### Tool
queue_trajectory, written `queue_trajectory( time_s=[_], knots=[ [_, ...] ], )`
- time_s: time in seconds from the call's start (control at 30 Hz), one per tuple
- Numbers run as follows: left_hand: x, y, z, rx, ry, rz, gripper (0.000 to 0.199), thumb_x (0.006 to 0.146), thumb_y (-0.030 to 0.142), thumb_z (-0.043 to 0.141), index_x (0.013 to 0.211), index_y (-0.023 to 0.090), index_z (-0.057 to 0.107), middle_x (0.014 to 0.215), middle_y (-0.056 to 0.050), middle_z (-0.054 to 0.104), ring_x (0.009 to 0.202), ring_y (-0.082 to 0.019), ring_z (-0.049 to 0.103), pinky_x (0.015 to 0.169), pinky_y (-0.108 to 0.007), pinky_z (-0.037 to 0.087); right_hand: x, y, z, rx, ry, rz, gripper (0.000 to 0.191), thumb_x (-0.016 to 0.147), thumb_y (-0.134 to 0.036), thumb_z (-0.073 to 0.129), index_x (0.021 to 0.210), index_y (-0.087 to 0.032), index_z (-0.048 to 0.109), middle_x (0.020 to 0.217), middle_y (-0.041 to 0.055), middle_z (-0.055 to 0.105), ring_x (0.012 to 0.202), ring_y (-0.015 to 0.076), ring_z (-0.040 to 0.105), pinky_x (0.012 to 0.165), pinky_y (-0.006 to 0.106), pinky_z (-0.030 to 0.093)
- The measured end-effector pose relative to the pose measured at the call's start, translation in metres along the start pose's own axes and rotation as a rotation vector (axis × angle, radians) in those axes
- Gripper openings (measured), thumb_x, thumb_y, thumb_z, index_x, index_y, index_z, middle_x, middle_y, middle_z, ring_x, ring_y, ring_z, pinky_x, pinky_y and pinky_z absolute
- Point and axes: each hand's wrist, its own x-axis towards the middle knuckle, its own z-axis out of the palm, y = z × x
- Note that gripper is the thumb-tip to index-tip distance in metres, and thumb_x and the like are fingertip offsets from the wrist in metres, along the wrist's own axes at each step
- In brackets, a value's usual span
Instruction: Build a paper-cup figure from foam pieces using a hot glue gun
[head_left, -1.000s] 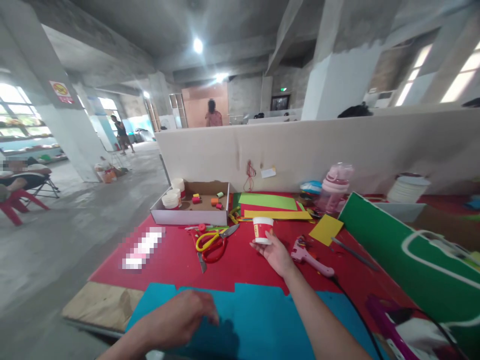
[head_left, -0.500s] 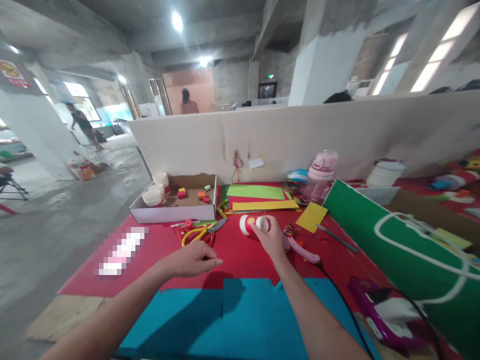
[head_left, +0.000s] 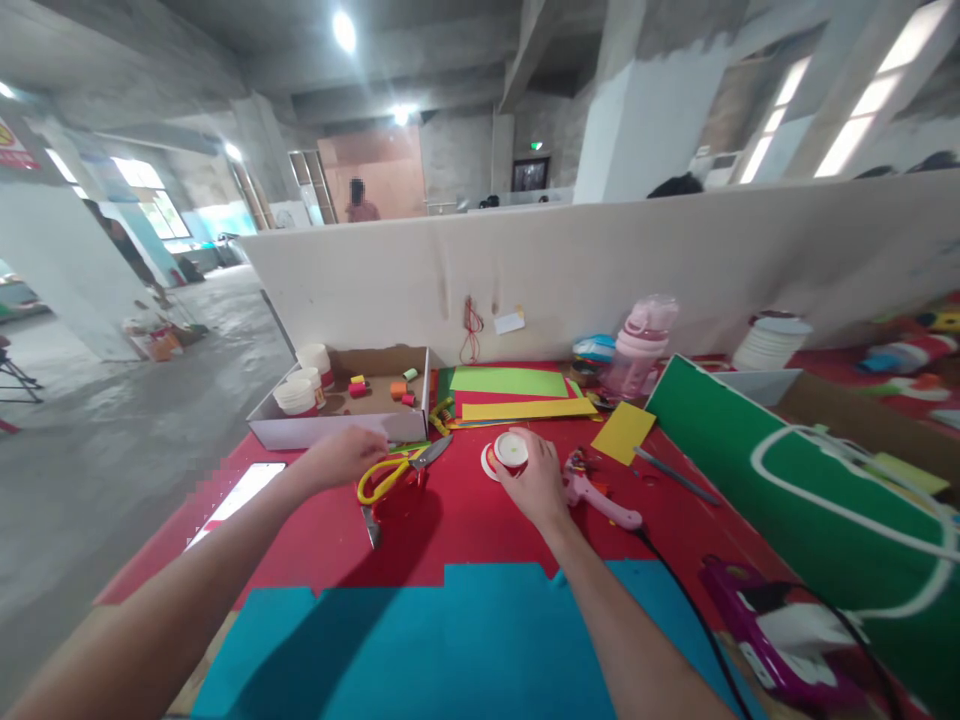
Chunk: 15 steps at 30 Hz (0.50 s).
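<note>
My right hand (head_left: 534, 478) is closed around a small red-and-white paper cup piece (head_left: 511, 450), tipped so that a round white end faces up toward me. A second white rim shows at its left, low against the red tabletop. My left hand (head_left: 346, 457) is at the front of the cardboard box, just above the yellow-handled scissors (head_left: 386, 480). Its fingertips are blurred and cover the small paper bits there, so I cannot tell whether they grip anything. Below the scissors' handles a second metal blade (head_left: 371, 528) with red handles shows.
The cardboard box (head_left: 337, 432) holds stacked paper cups (head_left: 295, 397) and small coloured paper rolls. A pink glue gun (head_left: 604, 503) with a black cord lies right of my hand. Coloured paper sheets (head_left: 510, 381), a pink bottle (head_left: 641, 345) and a green board (head_left: 720, 450) stand beyond. A phone (head_left: 238, 500) lies left.
My left hand has moved left and away from me, past the scissors toward the box, uncovering the second blade. My right hand has turned the cup piece so its white end faces up.
</note>
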Motion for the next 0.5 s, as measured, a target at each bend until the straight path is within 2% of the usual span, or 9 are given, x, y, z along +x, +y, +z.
queue_trajectory(
  time_s=[0.1,0.23,0.37,0.5],
  knots=[
    [0.029,-0.031,-0.01,0.272,0.115,-0.114,0.026,0.081,0.021,0.049,0.087,0.021,0.075,0.088,-0.006,0.073,0.079,-0.021,0.064,0.068,-0.026,0.044,-0.003,0.007,0.011,0.186,-0.039,0.092,0.063,0.075,-0.037,0.068,0.132,-0.019,0.045,0.125,0.0136,0.06,0.115,0.0297,0.055,0.096,0.046,0.047],
    [0.064,-0.055,-0.027,0.32,0.213,-0.216,0.026,0.078,0.023,0.051,0.09,0.023,0.073,0.086,-0.004,0.073,0.078,-0.019,0.064,0.067,-0.025,0.044,-0.006,0.012,0.021,0.292,-0.091,0.202,0.075,0.071,-0.039,0.07,0.136,-0.019,0.039,0.129,0.015,0.057,0.117,0.0287,0.057,0.096,0.045,0.049],
    [0.106,-0.078,-0.027,0.308,0.165,-0.292,0.027,0.075,0.022,0.054,0.096,0.021,0.072,0.093,-0.004,0.073,0.084,-0.02,0.066,0.069,-0.025,0.046,-0.006,0.013,0.025,0.258,-0.109,0.184,0.077,0.071,-0.04,0.07,0.137,-0.017,0.038,0.135,0.0162,0.053,0.123,0.0299,0.053,0.101,0.046,0.046],
    [0.15,-0.098,-0.005,0.322,0.078,-0.262,0.041,0.075,0.016,0.053,0.113,0.019,0.067,0.111,-0.006,0.071,0.102,-0.02,0.064,0.085,-0.024,0.047,-0.005,0.012,0.026,0.198,-0.126,0.134,0.067,0.078,-0.04,0.062,0.137,-0.018,0.039,0.133,0.0148,0.055,0.124,0.0283,0.053,0.103,0.046,0.044]
  ],
)
